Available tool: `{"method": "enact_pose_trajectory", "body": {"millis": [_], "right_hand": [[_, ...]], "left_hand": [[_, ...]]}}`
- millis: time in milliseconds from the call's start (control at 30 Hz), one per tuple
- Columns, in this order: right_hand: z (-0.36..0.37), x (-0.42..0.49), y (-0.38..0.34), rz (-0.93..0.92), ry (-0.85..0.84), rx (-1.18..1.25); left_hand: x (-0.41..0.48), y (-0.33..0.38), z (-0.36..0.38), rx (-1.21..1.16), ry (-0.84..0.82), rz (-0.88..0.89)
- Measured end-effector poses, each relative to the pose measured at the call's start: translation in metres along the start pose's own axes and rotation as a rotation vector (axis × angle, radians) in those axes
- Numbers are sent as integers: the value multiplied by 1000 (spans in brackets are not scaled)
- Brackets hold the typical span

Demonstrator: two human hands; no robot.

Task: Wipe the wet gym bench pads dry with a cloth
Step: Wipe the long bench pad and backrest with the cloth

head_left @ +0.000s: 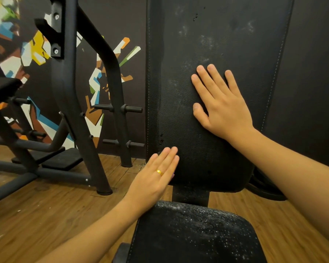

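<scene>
Seemingly early on: both bare hands lie flat on the upright black backrest pad (177,111), the right hand (224,109) mid-pad with fingers spread, the left hand (152,177) at its lower edge with fingers together. No cloth shows. Droplets speckle the seat pad (194,234) below, so the wiping looks mostly undone

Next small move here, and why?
Probably fetch a cloth first: the right hand lies flat and bare on the back pad, the left hand is open at its lower left edge, and no cloth clearly shows. The seat pad is speckled with droplets, so it looks unwiped.
</scene>
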State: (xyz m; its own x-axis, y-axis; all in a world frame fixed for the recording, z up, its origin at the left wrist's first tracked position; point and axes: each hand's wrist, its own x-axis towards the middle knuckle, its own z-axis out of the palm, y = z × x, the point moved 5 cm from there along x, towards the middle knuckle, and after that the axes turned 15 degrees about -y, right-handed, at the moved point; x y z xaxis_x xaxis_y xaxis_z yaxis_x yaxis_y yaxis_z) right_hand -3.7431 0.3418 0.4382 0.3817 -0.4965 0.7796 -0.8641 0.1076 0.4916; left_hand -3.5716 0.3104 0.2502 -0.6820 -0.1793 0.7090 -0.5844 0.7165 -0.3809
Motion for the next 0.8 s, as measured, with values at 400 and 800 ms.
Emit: {"method": "enact_pose_trajectory", "body": {"millis": [400,800], "right_hand": [[-1,1,0,-10,-17,19],[-6,3,3,-25,-95,52]], "left_hand": [[-18,-22,-8,69,-90,38],[33,28,2,55,-136,136]]}}
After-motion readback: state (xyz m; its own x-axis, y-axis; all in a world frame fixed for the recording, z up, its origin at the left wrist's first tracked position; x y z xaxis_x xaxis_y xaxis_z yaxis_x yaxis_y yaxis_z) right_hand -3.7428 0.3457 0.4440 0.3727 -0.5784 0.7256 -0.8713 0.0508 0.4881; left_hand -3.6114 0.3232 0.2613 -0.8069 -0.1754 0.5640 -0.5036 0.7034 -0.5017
